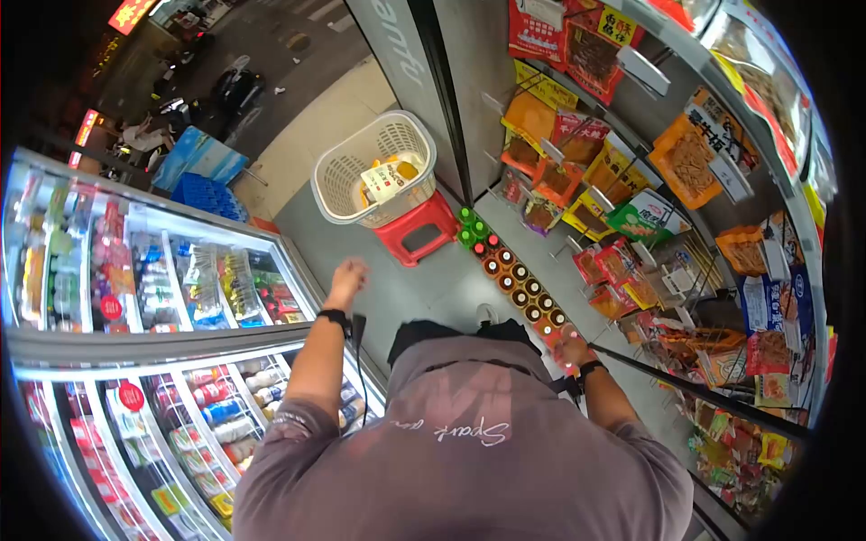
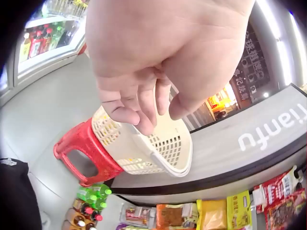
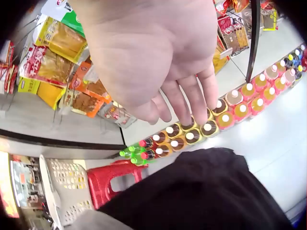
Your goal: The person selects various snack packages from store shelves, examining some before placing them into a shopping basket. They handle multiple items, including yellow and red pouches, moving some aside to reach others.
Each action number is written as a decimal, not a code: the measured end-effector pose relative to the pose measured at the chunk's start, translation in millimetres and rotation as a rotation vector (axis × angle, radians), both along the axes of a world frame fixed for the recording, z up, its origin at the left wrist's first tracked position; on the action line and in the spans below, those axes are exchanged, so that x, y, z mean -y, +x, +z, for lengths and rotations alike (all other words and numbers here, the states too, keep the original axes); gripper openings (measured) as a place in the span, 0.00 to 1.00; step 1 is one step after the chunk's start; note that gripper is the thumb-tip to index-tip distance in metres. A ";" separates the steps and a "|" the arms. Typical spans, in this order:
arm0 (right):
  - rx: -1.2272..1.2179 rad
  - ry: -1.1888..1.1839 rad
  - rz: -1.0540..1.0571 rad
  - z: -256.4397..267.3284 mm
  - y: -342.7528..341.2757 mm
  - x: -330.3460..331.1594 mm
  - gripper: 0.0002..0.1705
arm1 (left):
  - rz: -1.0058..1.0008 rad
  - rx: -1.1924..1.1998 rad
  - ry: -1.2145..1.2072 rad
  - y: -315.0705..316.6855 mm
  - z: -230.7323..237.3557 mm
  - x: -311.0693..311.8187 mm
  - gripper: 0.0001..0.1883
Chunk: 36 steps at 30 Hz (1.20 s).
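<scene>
Grey framing (image 1: 180,347) runs round that big drinks fridge on the person's left, loaded with bottles and packs, and a tall rack (image 1: 492,90) of bagged snacks (image 1: 690,153) faces it. The pale plastic basket (image 2: 127,149) sits up on a red stool (image 2: 87,134), ahead of the person, with a white-labelled pack (image 1: 388,182) inside; can't read what it is from here. IMO that perch looks tippy, so any grab wants both hands, one each side, lifting level so the pack won't slide. Left hand (image 1: 345,281) is nearest the basket, fingers loosely bent, thumb apart, nothing in them. Right hand (image 1: 568,350) is out near the floor row of bottles (image 3: 193,136), fingers a bit apart, also holding nothing. Green caps sit at the stool end, and I'd keep feet well clear of those.
</scene>
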State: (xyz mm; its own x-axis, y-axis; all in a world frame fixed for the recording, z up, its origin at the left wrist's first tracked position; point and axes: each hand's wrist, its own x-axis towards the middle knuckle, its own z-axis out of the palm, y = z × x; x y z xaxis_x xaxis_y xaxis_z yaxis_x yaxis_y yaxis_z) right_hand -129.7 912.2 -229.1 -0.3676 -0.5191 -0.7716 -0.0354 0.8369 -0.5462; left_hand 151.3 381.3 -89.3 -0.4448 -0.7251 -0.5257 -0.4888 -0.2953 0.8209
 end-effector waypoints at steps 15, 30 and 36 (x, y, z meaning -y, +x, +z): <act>0.138 0.244 -0.900 37.4 117.3 72.6 0.16 | 0.015 0.201 0.312 -169.3 -154.5 263.3 0.24; -0.229 0.149 -0.732 162.3 94.8 233.0 0.12 | -0.121 0.267 0.651 -216.6 -246.7 316.6 0.18; -0.198 0.178 -0.651 152.2 96.7 237.1 0.13 | -0.105 0.174 0.447 -249.4 -231.4 305.8 0.15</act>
State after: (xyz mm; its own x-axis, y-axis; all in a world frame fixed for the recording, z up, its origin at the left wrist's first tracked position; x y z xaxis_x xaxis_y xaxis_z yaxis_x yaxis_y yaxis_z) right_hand -33.0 675.1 -76.9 -0.7033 -0.0179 -0.7107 0.4186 0.7976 -0.4344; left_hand -98.1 75.4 -320.7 -0.3812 -0.3674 -0.8484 -0.6540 -0.5415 0.5283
